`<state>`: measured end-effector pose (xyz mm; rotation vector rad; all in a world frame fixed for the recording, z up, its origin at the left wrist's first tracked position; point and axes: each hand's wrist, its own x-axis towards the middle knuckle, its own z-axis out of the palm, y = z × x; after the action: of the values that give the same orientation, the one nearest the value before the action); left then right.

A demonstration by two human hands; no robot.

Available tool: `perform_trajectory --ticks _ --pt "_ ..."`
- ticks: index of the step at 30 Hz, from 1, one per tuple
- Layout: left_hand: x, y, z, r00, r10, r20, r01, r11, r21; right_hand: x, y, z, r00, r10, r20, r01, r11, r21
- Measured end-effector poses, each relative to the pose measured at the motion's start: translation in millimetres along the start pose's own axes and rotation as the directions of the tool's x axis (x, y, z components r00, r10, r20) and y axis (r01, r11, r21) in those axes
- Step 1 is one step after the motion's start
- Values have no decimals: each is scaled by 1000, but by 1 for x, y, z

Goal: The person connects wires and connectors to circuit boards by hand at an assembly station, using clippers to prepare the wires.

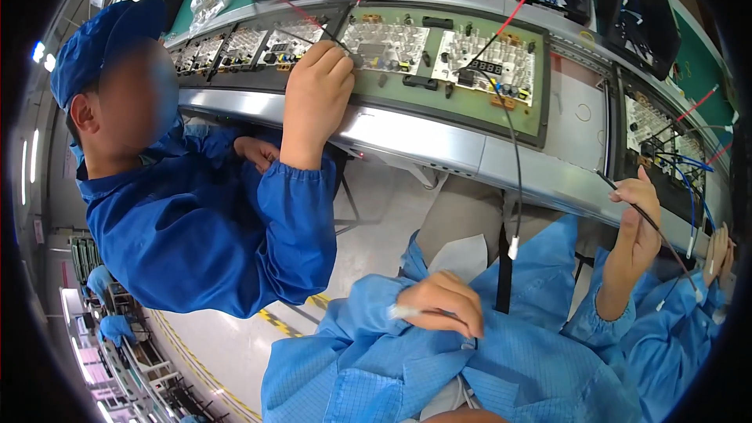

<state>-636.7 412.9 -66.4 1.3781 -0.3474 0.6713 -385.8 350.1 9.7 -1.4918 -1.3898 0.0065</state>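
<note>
The person's left hand (442,301) rests curled in a closed grip on the light blue coat at the lap, pinching a small white connector (403,312). The right hand (638,223), raised near the worktop (439,141) edge, pinches a thin black wire (666,239). A co-worker's hand (317,94) touches a green circuit board tray (446,55).

A co-worker's raised hand (316,94) blocks the circuit board (439,63) at ten o'clock, a hanging black cable (517,180) crosses the approach at one o'clock, while the bare grey conveyor plate (576,121) at two o'clock and the pale floor (376,219) at centre lie open.
</note>
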Motion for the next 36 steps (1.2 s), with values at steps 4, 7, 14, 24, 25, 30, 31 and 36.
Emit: perform_trajectory --ticks 4,7,14,24,25,30,31,36 --pt "-10 -9 -9 994 -113 1 113 989 -97 8 5 17 996 -32 86 40 995 -88" --pt "-13 -5 -22 995 -97 -6 96 991 -93 6 10 20 996 -26 90 36 994 -107" --pt "-16 -9 -36 999 -48 8 49 994 -98 -22 34 2 978 -13 206 50 983 -175" --pt "-17 -12 -21 997 -73 10 73 994 -84 -55 42 -74 989 2 148 -29 983 182" --pt "-15 -12 -23 997 -75 5 75 994 -81 -53 53 -75 988 9 152 -39 981 192" --pt "-9 -13 -15 998 -63 -7 63 996 -68 -54 75 -78 985 64 159 -98 971 216" --pt "-8 -11 -12 998 -62 -14 61 997 -55 -55 79 -74 984 72 161 -109 967 230" --pt "-6 -12 -4 997 -73 -9 72 995 -63 -62 98 -59 978 128 163 -168 951 258"
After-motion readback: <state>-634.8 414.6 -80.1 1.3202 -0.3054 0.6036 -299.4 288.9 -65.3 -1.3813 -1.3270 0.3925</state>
